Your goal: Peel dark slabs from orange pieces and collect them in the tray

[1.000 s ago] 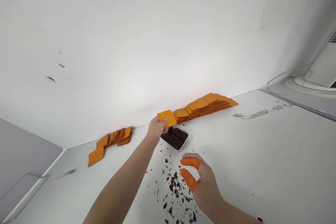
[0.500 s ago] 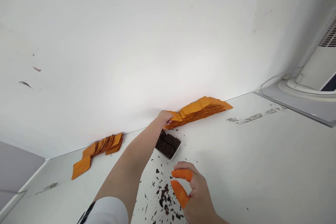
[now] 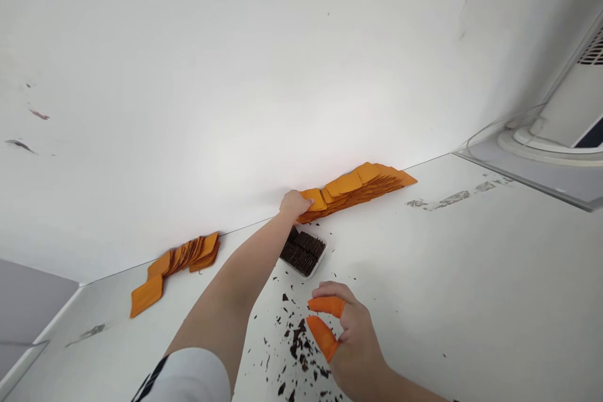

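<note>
My left hand reaches to the wall and pinches an orange packet at the near left end of a long row of overlapping orange packets. Below that wrist, a clear tray holds stacked thin dark brown pieces, its left part hidden by my arm. Lower down, my right hand hovers with orange covers on thumb and index finger. Those two fingers are apart, with nothing between them. Dark flakes lie scattered on the white table to its left.
A second, smaller group of orange packets leans along the wall at the left, with one packet lying before it. At the far right, a white appliance stands on a grey-edged surface. The white wall rises behind the table.
The view has shifted slightly. My left hand stays at the end of the row, its fingers now more visibly on the end packet. My right hand keeps its open pose.
</note>
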Motion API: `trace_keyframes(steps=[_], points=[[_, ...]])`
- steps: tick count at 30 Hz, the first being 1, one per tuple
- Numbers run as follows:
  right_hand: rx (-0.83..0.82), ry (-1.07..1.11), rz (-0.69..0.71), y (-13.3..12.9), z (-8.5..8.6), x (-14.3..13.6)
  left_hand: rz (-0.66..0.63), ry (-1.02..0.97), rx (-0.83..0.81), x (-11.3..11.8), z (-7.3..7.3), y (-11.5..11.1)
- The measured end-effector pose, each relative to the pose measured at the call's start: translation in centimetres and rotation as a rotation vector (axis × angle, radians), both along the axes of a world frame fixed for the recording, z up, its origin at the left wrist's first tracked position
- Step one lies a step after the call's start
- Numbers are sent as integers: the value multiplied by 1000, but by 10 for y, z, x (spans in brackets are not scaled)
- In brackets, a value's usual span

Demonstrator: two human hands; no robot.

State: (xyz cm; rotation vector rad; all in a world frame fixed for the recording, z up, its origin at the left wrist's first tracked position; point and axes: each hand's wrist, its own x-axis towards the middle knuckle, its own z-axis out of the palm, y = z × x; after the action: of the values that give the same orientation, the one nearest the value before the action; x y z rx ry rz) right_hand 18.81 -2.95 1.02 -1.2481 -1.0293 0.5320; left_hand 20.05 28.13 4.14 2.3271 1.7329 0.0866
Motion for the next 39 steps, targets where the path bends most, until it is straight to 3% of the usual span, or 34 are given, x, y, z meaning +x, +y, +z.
trace_keyframes(steps=[5, 16, 21, 26, 29, 32, 39], points=[[-37, 4, 24, -1, -4, -2, -6, -4, 35, -5, 3, -5], [-59, 45, 26, -1, -4, -3, -187, -25, -17, -15, 0, -14], [-45, 12, 31, 2, -8, 1, -192, -51, 5, -13, 0, -19], [-64, -54, 3, 4, -6, 4, -109, -135, 42, -29, 12, -19], [-56, -139, 17, 0, -2, 7, 7, -192, 80, -64, 19, -23], [-93, -207, 24, -4, -3, 12, 143, -224, 117, -122, 15, -34], [-183, -353, -45, -6, -20, 28, 589, -157, 214, -300, -26, -81]])
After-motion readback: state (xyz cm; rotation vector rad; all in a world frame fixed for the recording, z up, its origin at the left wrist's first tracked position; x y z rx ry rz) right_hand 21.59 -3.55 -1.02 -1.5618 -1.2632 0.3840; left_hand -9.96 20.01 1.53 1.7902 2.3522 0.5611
